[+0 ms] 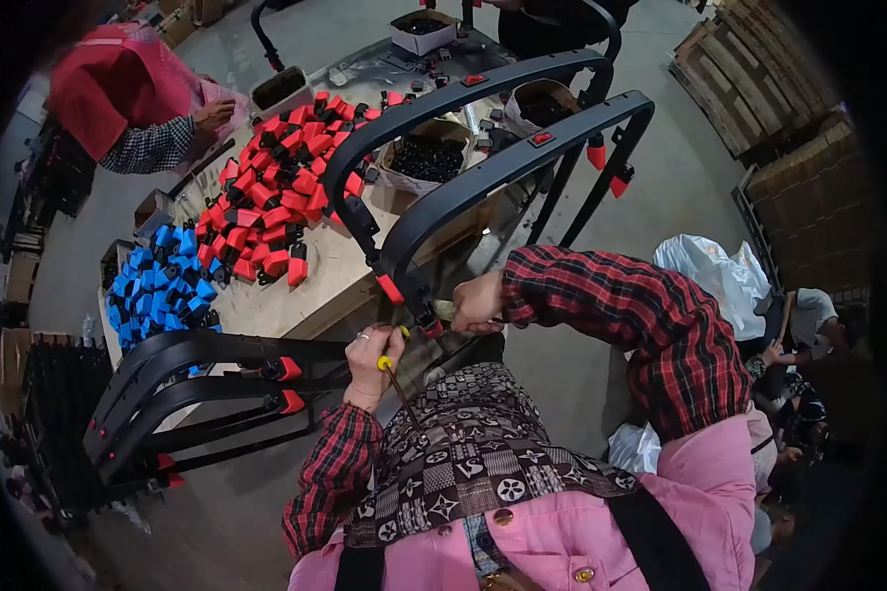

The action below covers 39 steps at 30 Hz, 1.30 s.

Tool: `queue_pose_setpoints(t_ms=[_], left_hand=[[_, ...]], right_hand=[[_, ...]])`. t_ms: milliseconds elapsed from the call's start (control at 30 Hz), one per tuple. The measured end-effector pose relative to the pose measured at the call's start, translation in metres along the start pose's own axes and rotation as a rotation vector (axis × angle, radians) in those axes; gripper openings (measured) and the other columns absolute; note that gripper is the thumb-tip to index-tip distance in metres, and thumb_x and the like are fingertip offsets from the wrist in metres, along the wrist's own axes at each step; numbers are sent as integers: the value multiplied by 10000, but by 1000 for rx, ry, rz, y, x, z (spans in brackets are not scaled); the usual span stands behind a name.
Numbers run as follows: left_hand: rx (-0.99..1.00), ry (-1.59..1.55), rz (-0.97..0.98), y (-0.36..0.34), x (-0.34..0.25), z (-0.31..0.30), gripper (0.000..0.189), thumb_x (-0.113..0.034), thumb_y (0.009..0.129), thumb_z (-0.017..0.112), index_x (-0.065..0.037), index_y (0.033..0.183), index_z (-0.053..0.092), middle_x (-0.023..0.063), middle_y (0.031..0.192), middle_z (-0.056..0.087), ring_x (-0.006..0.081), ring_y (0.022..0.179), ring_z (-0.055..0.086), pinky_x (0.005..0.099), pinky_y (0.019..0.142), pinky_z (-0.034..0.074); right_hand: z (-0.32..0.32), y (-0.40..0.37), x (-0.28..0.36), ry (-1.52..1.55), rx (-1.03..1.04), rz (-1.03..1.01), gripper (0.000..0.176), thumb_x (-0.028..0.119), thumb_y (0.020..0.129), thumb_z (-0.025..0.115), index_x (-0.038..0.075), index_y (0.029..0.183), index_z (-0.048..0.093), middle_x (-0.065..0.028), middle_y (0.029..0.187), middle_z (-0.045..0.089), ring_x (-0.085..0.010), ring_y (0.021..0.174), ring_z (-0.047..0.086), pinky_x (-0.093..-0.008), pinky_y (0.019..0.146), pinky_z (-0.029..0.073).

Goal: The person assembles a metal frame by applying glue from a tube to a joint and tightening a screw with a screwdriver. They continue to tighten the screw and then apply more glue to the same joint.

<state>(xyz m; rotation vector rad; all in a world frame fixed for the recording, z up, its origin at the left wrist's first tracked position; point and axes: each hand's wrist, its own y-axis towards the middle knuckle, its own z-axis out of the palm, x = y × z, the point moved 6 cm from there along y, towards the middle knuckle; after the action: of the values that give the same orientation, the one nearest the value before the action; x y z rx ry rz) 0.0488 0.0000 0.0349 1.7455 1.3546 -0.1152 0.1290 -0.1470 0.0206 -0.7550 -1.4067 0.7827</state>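
Two-handed, clasping yellow-handled screwdriver in left grip, with right grip at lower end of black frame, just off tabletop's near edge, can't tell right hold.

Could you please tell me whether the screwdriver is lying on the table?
No, the person's left hand holds the screwdriver, with its shaft in front of the patterned apron.

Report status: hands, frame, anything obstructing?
Left hand gripping yellow-handled screwdriver, shaft toward wearer. Right hand at red fitting on nearer black frame, grip unclear. Red parts heaped on table, not blocking hands.
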Motion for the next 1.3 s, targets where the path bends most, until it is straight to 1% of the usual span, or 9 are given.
queue_pose_setpoints(t_ms=[67, 133, 167, 233, 367, 500, 867, 1133, 1300], left_hand=[[-4, 15, -1, 0, 4, 6, 122, 10, 655, 611, -34, 735, 530, 108, 659, 554, 258, 558, 551, 323, 492, 436], [-20, 4, 3, 4, 1, -3, 119, 12, 657, 612, -31, 731, 529, 111, 653, 548, 260, 553, 547, 324, 488, 431], [2, -14, -26, 1, 1, -7, 116, 13, 660, 613, -28, 727, 528, 113, 646, 541, 263, 549, 544, 324, 484, 425], [1, -45, -54, -2, 2, -3, 109, 12, 667, 611, -27, 724, 528, 115, 639, 537, 262, 545, 543, 323, 482, 422], [9, -81, -117, -1, 3, -1, 89, 3, 691, 607, -24, 721, 528, 117, 609, 525, 257, 529, 538, 312, 477, 411], [76, -107, -233, 0, 3, -5, 66, -54, 741, 586, 3, 747, 552, 120, 635, 544, 226, 565, 548, 288, 529, 414], [117, -148, -360, -1, 17, 1, 83, -71, 738, 585, 11, 727, 575, 122, 599, 547, 198, 537, 540, 276, 513, 407], [39, -173, -309, -4, 14, 1, 63, -36, 705, 606, 6, 694, 559, 121, 567, 533, 212, 496, 530, 278, 470, 393], [71, -127, -174, 0, 9, -1, 50, -6, 704, 597, 0, 738, 560, 123, 637, 573, 240, 540, 556, 271, 503, 421]], right_hand=[[-6, 3, -8, 102, -55, 64, 227, 220, 753, 518, 19, 647, 530, -76, 566, 522, -180, 474, 503, -333, 438, 393], [11, -19, 0, 273, -353, 4, 216, 177, 753, 499, 16, 608, 503, -58, 555, 510, -154, 466, 493, -325, 421, 384], [23, -28, 1, 129, -457, -23, 230, 201, 775, 507, -11, 687, 503, -101, 569, 513, -219, 509, 527, -356, 470, 410], [42, -10, -29, -201, -988, -371, 300, 241, 769, 549, -44, 790, 460, -190, 643, 537, -357, 617, 549, -412, 579, 436], [56, 0, -57, 272, -1251, -372, 269, 235, 825, 499, 20, 946, 392, -224, 721, 532, -390, 716, 534, -441, 592, 412], [69, 27, -59, 213, -1167, -506, 295, 196, 825, 499, 78, 1081, 412, -192, 850, 531, -373, 820, 515, -411, 666, 414], [46, 27, -55, 28, -1096, -635, 233, 171, 803, 516, 70, 994, 431, -176, 898, 515, -368, 845, 501, -400, 675, 423], [39, 20, -54, -189, -905, -293, 251, 196, 796, 501, 33, 954, 391, -220, 725, 550, -394, 707, 540, -453, 604, 423], [32, -10, -31, -207, -779, -247, 228, 180, 794, 476, -12, 903, 421, -232, 714, 550, -403, 704, 538, -459, 619, 425]])
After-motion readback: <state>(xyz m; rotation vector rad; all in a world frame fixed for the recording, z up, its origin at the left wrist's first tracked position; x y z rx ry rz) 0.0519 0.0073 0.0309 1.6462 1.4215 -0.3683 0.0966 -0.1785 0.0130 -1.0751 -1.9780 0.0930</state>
